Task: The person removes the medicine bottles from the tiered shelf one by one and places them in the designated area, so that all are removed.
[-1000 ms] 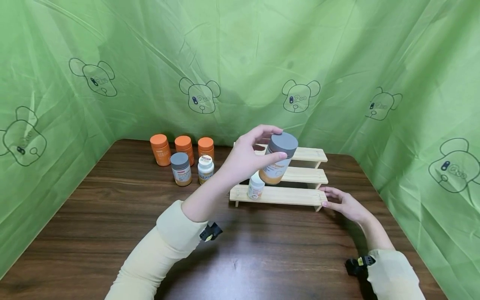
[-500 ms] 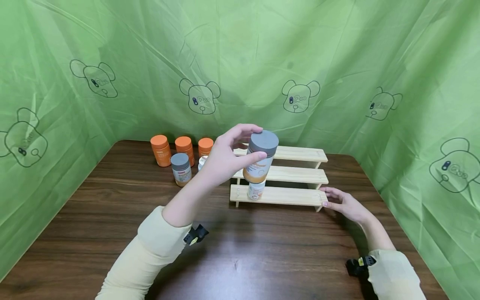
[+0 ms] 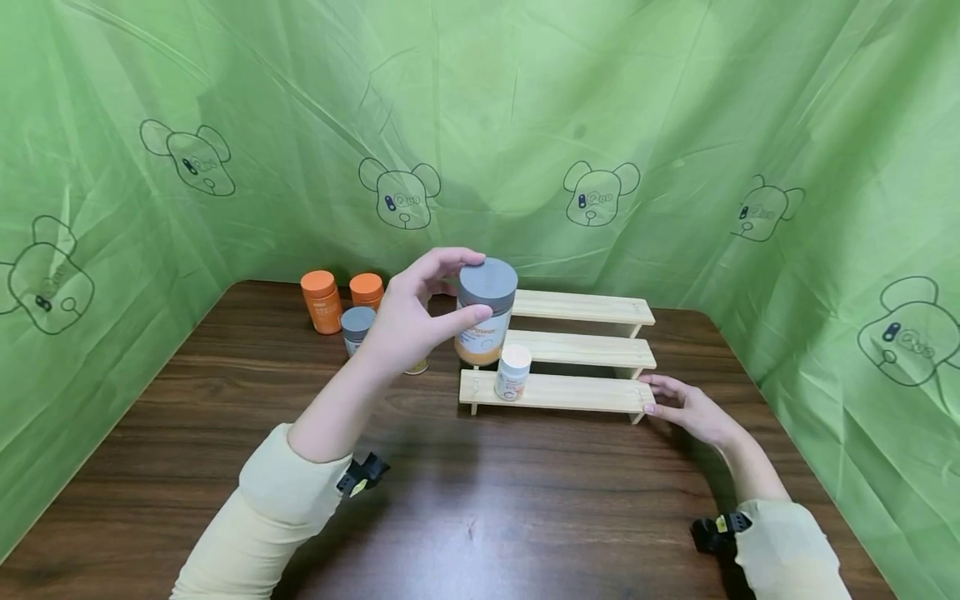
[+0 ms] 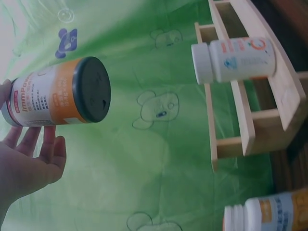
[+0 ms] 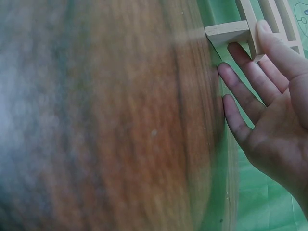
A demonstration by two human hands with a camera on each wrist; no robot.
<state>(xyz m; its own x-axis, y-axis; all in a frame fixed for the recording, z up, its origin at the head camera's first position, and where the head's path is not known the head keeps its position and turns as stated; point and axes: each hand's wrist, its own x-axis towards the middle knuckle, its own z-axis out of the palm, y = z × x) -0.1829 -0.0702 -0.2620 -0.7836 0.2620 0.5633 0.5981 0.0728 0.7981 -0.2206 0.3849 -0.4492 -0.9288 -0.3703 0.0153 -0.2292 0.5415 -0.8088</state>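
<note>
My left hand (image 3: 405,325) grips a supplement jar (image 3: 486,312) with a grey lid and a white-and-orange label, thumb in front and fingers behind near the lid. It holds the jar in the air over the left end of a three-tier wooden shelf (image 3: 581,393). A small white bottle (image 3: 513,375) stands upright on the lowest tier, at its left. In the left wrist view the jar (image 4: 48,94) shows its dark base. My right hand (image 3: 690,412) holds the shelf's right end; in the right wrist view the thumb rests on the front plank (image 5: 251,29).
Left of the shelf stand orange bottles (image 3: 322,302) and another grey-lidded jar (image 3: 357,327), partly behind my left arm. A white-capped bottle (image 4: 260,214) shows low in the left wrist view. Green cloth (image 3: 495,100) hangs around the dark wooden table (image 3: 480,508).
My left hand has carried the jar leftward, from over the shelf's middle to its left end, uncovering the white bottle and covering some bottles behind. The right hand stays put.
</note>
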